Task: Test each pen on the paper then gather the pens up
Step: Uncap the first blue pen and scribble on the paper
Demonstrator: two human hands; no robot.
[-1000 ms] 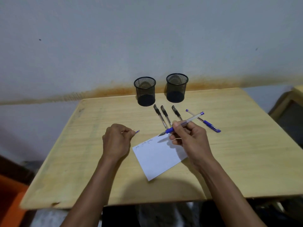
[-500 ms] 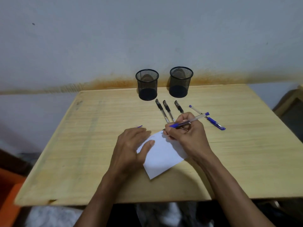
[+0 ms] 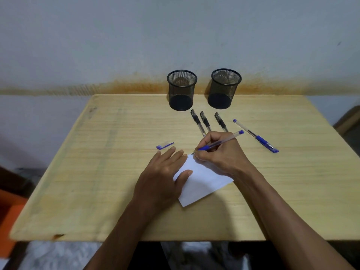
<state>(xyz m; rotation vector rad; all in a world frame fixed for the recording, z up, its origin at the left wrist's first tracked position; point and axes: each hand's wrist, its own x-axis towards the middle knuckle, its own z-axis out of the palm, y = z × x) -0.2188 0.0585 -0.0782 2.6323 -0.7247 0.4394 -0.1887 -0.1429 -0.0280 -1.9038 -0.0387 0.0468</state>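
Observation:
My right hand (image 3: 218, 152) grips an uncapped blue pen (image 3: 224, 142) with its tip touching the top corner of the white paper (image 3: 202, 182). My left hand (image 3: 165, 176) lies flat, fingers spread, pressing the paper's left edge. The pen's blue cap (image 3: 164, 146) lies on the table just beyond my left fingertips. Three black pens (image 3: 206, 121) lie side by side beyond my right hand, partly hidden by it. A capped blue pen (image 3: 257, 136) lies to the right.
Two black mesh pen cups (image 3: 182, 90) (image 3: 225, 88) stand at the far edge of the wooden table (image 3: 97, 172), against the wall. An orange object (image 3: 7, 217) sits on the floor at left, and a dark wooden piece (image 3: 348, 121) at right.
My left hand put the blue cap down on the table and came to rest flat on the paper. My right hand lowered the pen tip onto the paper.

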